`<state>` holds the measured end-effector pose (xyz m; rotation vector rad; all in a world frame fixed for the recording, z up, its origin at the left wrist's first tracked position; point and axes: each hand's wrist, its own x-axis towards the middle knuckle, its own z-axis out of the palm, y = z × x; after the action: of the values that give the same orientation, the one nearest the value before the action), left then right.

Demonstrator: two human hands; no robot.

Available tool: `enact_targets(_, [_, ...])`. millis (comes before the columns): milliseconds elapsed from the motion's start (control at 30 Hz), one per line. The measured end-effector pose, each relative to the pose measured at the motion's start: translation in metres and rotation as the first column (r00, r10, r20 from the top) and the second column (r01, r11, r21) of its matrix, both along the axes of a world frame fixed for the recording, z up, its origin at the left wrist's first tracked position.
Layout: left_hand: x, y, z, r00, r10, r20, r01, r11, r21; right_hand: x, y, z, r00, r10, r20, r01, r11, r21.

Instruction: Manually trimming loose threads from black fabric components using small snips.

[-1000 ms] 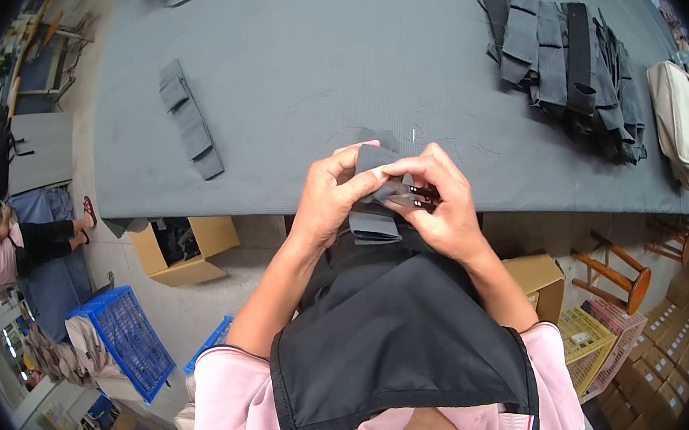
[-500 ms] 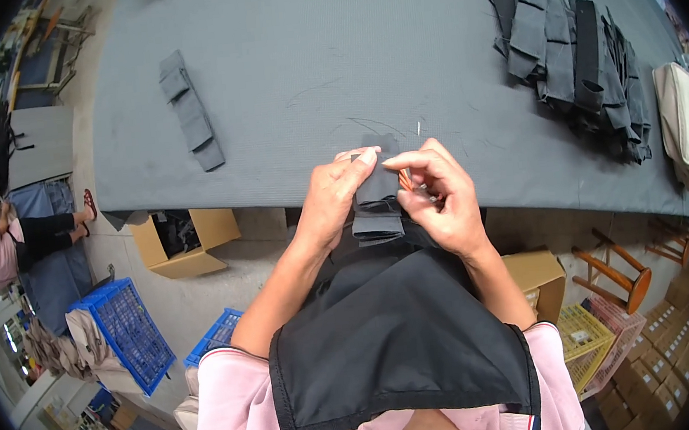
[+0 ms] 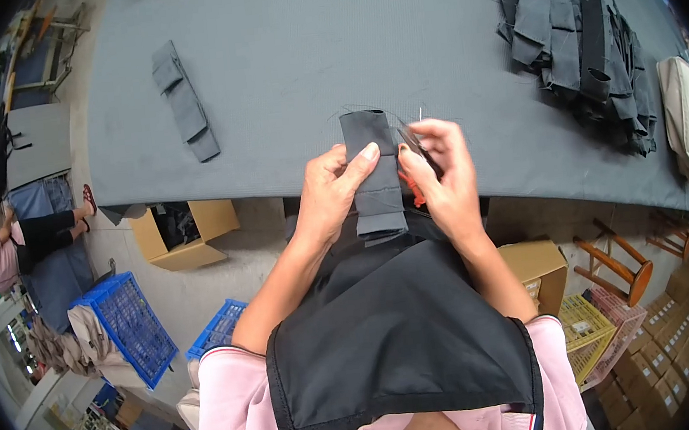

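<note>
My left hand (image 3: 332, 185) grips a dark grey folded fabric strip (image 3: 377, 179) at the table's near edge. Its thumb presses on the front, and the strip's top end stands upward with loose threads about it. Just right of the strip, my right hand (image 3: 445, 174) is closed around small scissors (image 3: 410, 136). Their dark blades point up beside the strip's right edge, and red-orange handles (image 3: 415, 191) show under the palm. The fingers are slightly blurred, and part of the scissors is hidden by them.
A similar fabric strip (image 3: 185, 102) lies on the grey-covered table (image 3: 281, 72) at left. A heap of strips (image 3: 577, 43) and a cream bag (image 3: 685, 120) are at right. Below stand open cartons (image 3: 190, 250), blue crates (image 3: 127, 327) and a wooden stool (image 3: 619, 265). Another person (image 3: 0, 252) is far left.
More of the strip's top end now rises above my left thumb. My right hand has turned the scissors so their blades show, pointing up beside the strip.
</note>
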<state>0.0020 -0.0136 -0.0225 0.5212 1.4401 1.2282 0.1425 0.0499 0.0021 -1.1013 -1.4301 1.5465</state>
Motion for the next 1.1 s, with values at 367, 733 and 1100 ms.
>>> enact_targets(367, [0.005,0.008,0.016,0.998,0.064,-0.014,-0.063,0.998,0.03,0.036,-0.01,0.02,0.87,0.02,0.492,-0.311,0.797,0.518])
enact_targets(733, [-0.007,0.001,-0.001,0.966,0.084,0.243,-0.09,0.996,0.014,0.037,-0.012,0.009,0.951,0.038,0.307,-0.164,0.904,0.394])
enact_targets(1100, [-0.004,0.003,0.021,0.921,0.015,0.39,-0.045,0.997,0.067,0.037,-0.011,0.004,0.977,0.136,0.167,-0.195,0.885,0.422])
